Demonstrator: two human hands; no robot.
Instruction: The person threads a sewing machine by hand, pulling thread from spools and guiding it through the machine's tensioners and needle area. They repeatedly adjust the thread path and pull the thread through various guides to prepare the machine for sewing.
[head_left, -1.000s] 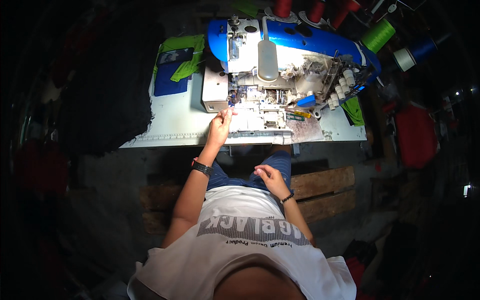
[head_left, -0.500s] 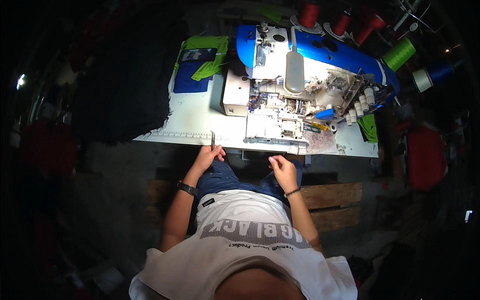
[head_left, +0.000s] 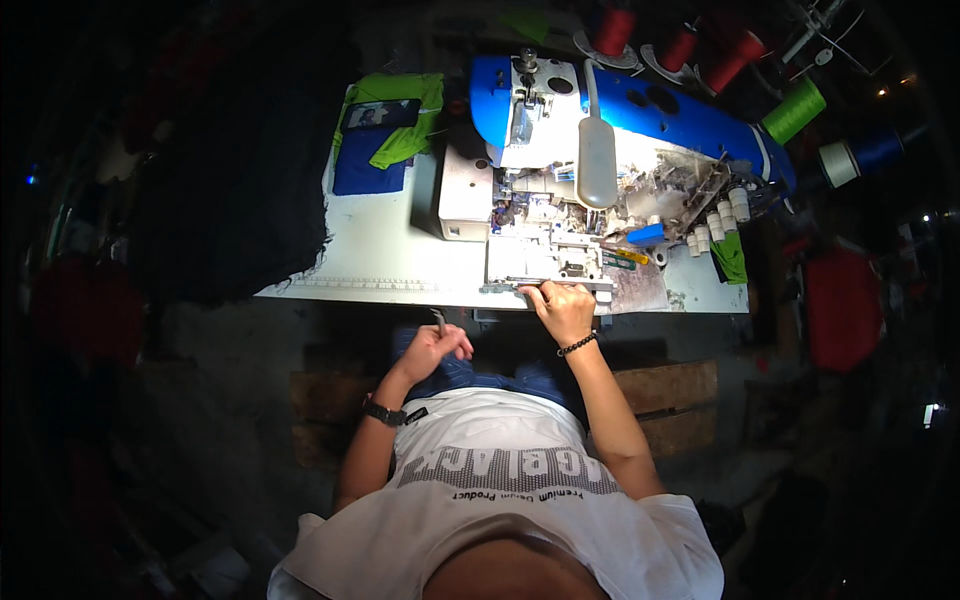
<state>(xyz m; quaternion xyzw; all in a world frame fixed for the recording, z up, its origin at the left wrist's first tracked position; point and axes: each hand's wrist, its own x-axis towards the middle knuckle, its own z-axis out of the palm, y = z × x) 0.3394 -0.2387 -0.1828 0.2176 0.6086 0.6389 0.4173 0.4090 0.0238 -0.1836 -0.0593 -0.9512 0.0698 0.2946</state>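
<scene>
A blue and white overlock sewing machine (head_left: 625, 90) stands on a white table, its inner parts showing under a bright light. My right hand (head_left: 565, 310) is at the machine's front edge, its fingers curled over the front cover (head_left: 540, 265). In my left hand (head_left: 436, 352), held over my lap just off the table's front edge, is a pair of thin metal tweezers (head_left: 439, 318) with a bent tip pointing at the table. The left fingers are closed round them; their lower part is hidden in the hand.
Dark fabric (head_left: 240, 190) is heaped at the left. Blue and lime-green cloth (head_left: 370, 170) lies behind it with a phone (head_left: 382, 114) on top. Thread cones (head_left: 795, 110) stand at the back right. A screwdriver with a yellow handle (head_left: 630, 255) rests by the machine. A wooden bench (head_left: 660, 400) is under me.
My right hand has moved forward from above my lap onto the machine's front cover. The left hand with the tweezers has drawn back from the table edge, slightly right.
</scene>
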